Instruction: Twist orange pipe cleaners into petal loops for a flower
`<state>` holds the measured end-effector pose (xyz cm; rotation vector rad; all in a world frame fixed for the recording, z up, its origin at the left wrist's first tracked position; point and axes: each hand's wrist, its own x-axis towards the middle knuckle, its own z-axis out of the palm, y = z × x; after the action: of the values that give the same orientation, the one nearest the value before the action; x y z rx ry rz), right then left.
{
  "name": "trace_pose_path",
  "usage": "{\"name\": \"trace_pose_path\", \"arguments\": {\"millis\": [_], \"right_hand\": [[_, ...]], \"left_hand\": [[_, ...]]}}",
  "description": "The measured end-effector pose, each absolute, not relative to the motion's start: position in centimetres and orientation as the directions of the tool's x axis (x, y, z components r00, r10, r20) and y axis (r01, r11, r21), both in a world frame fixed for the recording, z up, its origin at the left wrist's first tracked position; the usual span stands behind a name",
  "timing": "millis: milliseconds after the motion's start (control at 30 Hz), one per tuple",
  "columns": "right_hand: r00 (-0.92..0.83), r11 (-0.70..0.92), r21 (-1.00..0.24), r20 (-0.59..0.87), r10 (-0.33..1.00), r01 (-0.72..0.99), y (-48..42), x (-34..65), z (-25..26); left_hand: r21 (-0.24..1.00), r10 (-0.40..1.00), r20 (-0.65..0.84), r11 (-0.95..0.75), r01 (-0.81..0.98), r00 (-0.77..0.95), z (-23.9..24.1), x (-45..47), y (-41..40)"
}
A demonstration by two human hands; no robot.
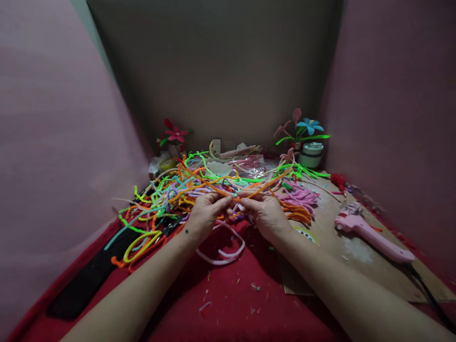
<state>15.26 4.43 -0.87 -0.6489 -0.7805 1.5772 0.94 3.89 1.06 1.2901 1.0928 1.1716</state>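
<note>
My left hand point(204, 214) and my right hand point(265, 213) meet in the middle, fingertips pinched together on a pale pink pipe cleaner point(223, 254) that loops down onto the red cloth point(228, 294) below them. Just behind my fingers lies a large tangled heap of coloured pipe cleaners point(185, 187) in green, orange, purple and yellow. A bundle of pink and orange bent pieces point(299, 202) rests to the right of my right hand.
A pink glue gun point(370, 235) with a black cord lies on a cardboard sheet point(356, 266) at the right. Pipe-cleaner flowers point(307, 127) and a white jar point(311, 154) stand at the back right, a red flower point(174, 134) at the back left. Pink walls close both sides.
</note>
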Motion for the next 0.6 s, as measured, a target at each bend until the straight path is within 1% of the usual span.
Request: {"name": "trace_pose_path", "arguments": {"millis": [100,267,367,467,600], "right_hand": [[-0.131,-0.013,-0.821,0.076,0.988,-0.571,4.26,15.15,-0.92],[-0.155,-0.025,-0.816,0.080,0.985,-0.578,4.36,15.13,-0.91],[-0.210,-0.026,-0.862,0.094,0.973,-0.507,4.26,15.15,-1.04],[-0.267,0.029,-0.905,0.156,0.951,-0.425,4.16,15.18,-1.31],[-0.319,0.045,-0.915,0.185,0.929,-0.400,4.15,15.28,-1.42]], "left_hand": [[0.999,0.984,0.034,-0.041,0.031,0.175,1.32,0.91,3.80],[0.998,0.971,-0.012,-0.002,0.058,0.241,1.48,1.04,3.38],[0.998,0.962,0.002,-0.018,0.055,0.273,1.45,1.21,3.29],[0.999,0.961,0.017,-0.028,0.036,0.277,1.52,1.41,3.21],[1.000,0.972,0.009,-0.008,-0.008,0.234,1.75,1.54,3.08]]}}
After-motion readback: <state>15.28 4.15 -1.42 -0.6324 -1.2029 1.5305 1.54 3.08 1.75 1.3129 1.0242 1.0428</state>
